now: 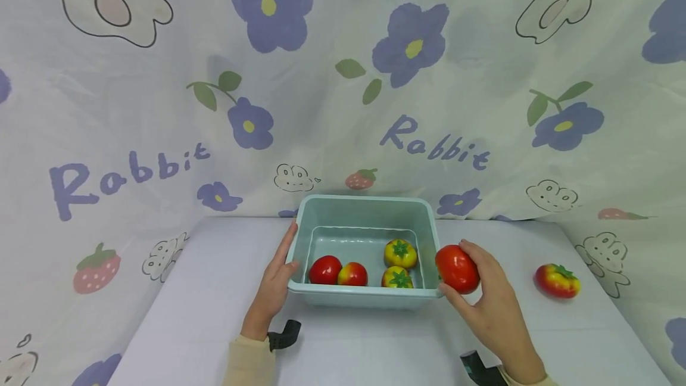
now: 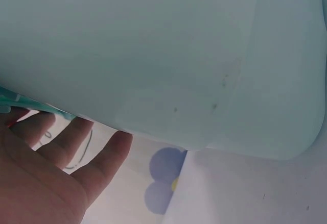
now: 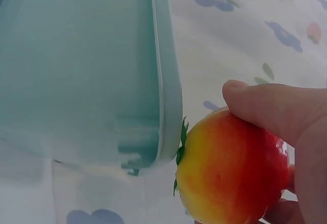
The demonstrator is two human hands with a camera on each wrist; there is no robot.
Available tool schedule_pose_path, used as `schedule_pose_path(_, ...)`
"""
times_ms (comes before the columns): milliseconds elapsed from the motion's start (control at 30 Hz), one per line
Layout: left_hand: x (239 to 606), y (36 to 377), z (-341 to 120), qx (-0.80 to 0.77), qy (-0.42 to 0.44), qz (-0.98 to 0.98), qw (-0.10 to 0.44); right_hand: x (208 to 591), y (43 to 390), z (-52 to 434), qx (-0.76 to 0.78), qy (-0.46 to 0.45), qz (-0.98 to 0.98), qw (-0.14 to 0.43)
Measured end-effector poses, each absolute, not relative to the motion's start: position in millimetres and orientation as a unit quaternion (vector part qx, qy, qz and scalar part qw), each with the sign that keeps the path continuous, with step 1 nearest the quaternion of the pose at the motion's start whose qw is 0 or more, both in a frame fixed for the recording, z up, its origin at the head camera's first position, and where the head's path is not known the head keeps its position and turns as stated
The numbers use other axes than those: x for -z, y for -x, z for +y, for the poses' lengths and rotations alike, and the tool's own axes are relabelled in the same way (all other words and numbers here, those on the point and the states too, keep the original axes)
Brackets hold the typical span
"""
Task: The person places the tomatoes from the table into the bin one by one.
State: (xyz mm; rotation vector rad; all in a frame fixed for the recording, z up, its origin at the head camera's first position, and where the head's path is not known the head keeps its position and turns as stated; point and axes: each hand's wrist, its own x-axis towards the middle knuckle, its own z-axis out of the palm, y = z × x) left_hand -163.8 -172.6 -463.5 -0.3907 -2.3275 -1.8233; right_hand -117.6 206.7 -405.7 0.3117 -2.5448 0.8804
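My right hand (image 1: pixel 493 308) grips a red and yellow tomato (image 1: pixel 457 269) between thumb and fingers, just outside the box's right wall. In the right wrist view, the green leafy top of the tomato (image 3: pixel 232 170) faces the box rim (image 3: pixel 171 81). A pale teal plastic box (image 1: pixel 364 298) stands in the middle of the table. Against its left side rests my left hand (image 1: pixel 270 288), fingers extended along the outer wall and thumb at the rim. The left wrist view shows fingertips (image 2: pixel 122 137) touching the box edge.
Inside the box lie a red tomato (image 1: pixel 324 270), a red-yellow one (image 1: pixel 352 274) and two yellow ones with green tops (image 1: pixel 400 253). Another red-yellow tomato (image 1: pixel 557 280) sits on the white table (image 1: pixel 375 350) to the right. A printed curtain (image 1: pixel 321 106) hangs behind.
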Motion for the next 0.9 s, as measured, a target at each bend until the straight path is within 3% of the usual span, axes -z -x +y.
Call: schedule_pose_path(900,464,165,-173,0.609,0.133,-0.778,0.080,411,138,160,-0.353,-0.193,-0.897,0.182)
